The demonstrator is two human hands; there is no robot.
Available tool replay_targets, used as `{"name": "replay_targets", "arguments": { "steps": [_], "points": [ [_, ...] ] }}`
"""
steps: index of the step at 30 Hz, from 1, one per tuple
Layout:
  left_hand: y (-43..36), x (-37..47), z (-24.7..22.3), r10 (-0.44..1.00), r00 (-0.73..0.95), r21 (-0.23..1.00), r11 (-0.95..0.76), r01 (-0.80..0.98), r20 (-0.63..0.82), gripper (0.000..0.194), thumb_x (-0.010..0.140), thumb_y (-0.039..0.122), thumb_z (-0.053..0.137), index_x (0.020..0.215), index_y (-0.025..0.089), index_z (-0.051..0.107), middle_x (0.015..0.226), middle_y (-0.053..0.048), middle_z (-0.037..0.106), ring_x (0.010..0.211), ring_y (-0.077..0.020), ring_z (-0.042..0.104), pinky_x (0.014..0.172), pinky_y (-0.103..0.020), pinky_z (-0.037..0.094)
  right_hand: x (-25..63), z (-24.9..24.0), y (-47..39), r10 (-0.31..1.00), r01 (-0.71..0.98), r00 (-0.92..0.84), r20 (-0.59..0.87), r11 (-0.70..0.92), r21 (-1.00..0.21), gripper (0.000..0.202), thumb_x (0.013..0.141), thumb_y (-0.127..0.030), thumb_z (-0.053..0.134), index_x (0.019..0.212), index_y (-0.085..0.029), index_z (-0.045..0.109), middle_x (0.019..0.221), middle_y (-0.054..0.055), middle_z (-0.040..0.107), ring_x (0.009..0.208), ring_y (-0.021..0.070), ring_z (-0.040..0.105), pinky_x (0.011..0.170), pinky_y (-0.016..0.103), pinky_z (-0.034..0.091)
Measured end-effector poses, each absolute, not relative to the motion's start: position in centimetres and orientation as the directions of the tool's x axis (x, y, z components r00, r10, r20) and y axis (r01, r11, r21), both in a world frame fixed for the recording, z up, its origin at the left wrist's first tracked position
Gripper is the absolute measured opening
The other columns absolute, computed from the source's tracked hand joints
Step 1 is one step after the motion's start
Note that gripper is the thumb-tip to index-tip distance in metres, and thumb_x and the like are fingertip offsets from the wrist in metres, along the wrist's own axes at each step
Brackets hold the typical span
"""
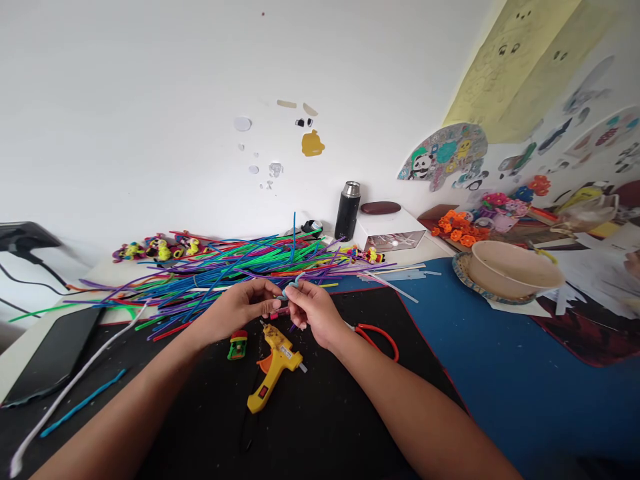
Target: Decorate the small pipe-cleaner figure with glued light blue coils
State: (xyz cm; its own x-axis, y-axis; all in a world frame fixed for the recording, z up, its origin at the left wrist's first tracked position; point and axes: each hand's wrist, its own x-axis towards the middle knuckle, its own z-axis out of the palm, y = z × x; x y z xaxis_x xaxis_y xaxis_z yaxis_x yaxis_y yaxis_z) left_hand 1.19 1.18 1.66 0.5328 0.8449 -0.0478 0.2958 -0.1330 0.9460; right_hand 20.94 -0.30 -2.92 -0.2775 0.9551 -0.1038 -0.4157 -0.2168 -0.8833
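Black matting (340,420) is lying on the surface (103,268); above it, left hand (250,301) and right hand (317,311) are pinching a pale-blue curled piece (293,285), a close grip probably keeping its bends steady.

L hand (246,303) & R hand (316,309) bare; L forearm (153,393) & R forearm (400,393) also bare as far as vis., tapering twd hands.

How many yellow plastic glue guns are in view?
1: the yellow plastic glue gun on the flat black mat, pictured below the bare left hand and bare right hand. Others may be hidden.
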Motion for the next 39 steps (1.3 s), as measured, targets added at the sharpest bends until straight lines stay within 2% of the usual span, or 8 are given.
{"name": "replay_targets", "arguments": {
  "steps": [4,7,11,15,22,27,31,39],
  "points": [
    [0.9,1.3,1.8,0.846,0.533,0.933,-0.173,0.317,-0.024,0.034,0.09,0.051,0.076,0.103,0.021,0.069,0.094,-0.004,0.074,0.087,-0.0221,0.071,0.077,-0.032,0.056,21.0,-2.8,-0.3,0.964,-0.437,-0.244,-0.109,-0.21,-0.874,0.053,0.07,-0.061,0.089,0.076,-0.021,0.056,0.056,-0.007,0.058,0.039,0.007,0.047,0.035,0.02,0.027],
    [0.6,1.5,1.9,0.862,0.507,0.866,-0.265,0.424,0.015,0.028,0.092,0.047,0.071,0.103,0.022,0.067,0.09,-0.002,0.074,0.082,-0.0209,0.07,0.074,-0.031,0.053,20.9,-2.9,-0.3,0.965,-0.445,-0.241,-0.106,-0.207,-0.871,0.052,0.07,-0.06,0.089,0.073,-0.021,0.056,0.055,-0.007,0.058,0.039,0.007,0.046,0.035,0.02,0.027],
    [0.2,1.9,2.1,0.88,0.469,0.734,-0.367,0.571,0.076,0.022,0.094,0.044,0.064,0.102,0.024,0.065,0.083,0.0,0.072,0.073,-0.0197,0.065,0.066,-0.029,0.047,20.9,-2.9,-0.2,0.965,-0.447,-0.239,-0.107,-0.207,-0.87,0.051,0.071,-0.059,0.089,0.072,-0.021,0.056,0.056,-0.007,0.058,0.039,0.007,0.046,0.035,0.02,0.027],
    [0.0,2.0,2.1,0.874,0.459,0.613,-0.453,0.647,0.161,0.021,0.097,0.044,0.06,0.101,0.024,0.064,0.084,0.001,0.072,0.073,-0.0195,0.064,0.065,-0.029,0.045,21.0,-2.9,-0.2,0.964,-0.448,-0.241,-0.11,-0.211,-0.869,0.052,0.07,-0.06,0.089,0.072,-0.021,0.055,0.056,-0.007,0.057,0.039,0.007,0.046,0.035,0.021,0.026],
    [0.1,1.8,1.5,0.742,0.585,0.322,-0.67,0.669,0.328,0.017,0.101,0.038,0.059,0.109,0.023,0.063,0.083,-0.001,0.072,0.069,-0.0197,0.067,0.062,-0.028,0.044,21.0,-3.0,-0.3,0.961,-0.454,-0.254,-0.108,-0.217,-0.864,0.051,0.072,-0.06,0.088,0.071,-0.021,0.056,0.055,-0.007,0.057,0.039,0.0072,0.046,0.036,0.021,0.027],
    [0.1,1.8,1.3,0.653,0.637,0.151,-0.737,0.658,0.411,0.011,0.106,0.029,0.051,0.106,0.022,0.06,0.084,-0.002,0.074,0.068,-0.0201,0.069,0.06,-0.028,0.043,20.9,-3.0,-0.3,0.96,-0.455,-0.256,-0.114,-0.224,-0.862,0.053,0.071,-0.061,0.089,0.07,-0.021,0.055,0.056,-0.006,0.058,0.039,0.0071,0.046,0.036,0.021,0.026],
    [0.1,1.9,1.4,0.62,0.65,0.1,-0.753,0.651,0.44,0.014,0.108,0.029,0.051,0.103,0.021,0.06,0.083,-0.003,0.075,0.068,-0.02,0.07,0.059,-0.029,0.043,20.9,-3.0,-0.2,0.958,-0.457,-0.26,-0.12,-0.231,-0.859,0.055,0.069,-0.063,0.089,0.069,-0.021,0.055,0.056,-0.006,0.058,0.038,0.0071,0.046,0.036,0.021,0.025],
    [0.1,2.0,1.5,0.612,0.656,0.088,-0.757,0.647,0.442,0.018,0.108,0.031,0.051,0.103,0.021,0.065,0.083,-0.003,0.075,0.071,-0.0215,0.072,0.062,-0.029,0.047,20.9,-3.1,-0.2,0.959,-0.462,-0.254,-0.125,-0.234,-0.856,0.055,0.068,-0.064,0.09,0.068,-0.021,0.055,0.055,-0.006,0.057,0.038,0.0072,0.046,0.036,0.022,0.025]
  ]
}}
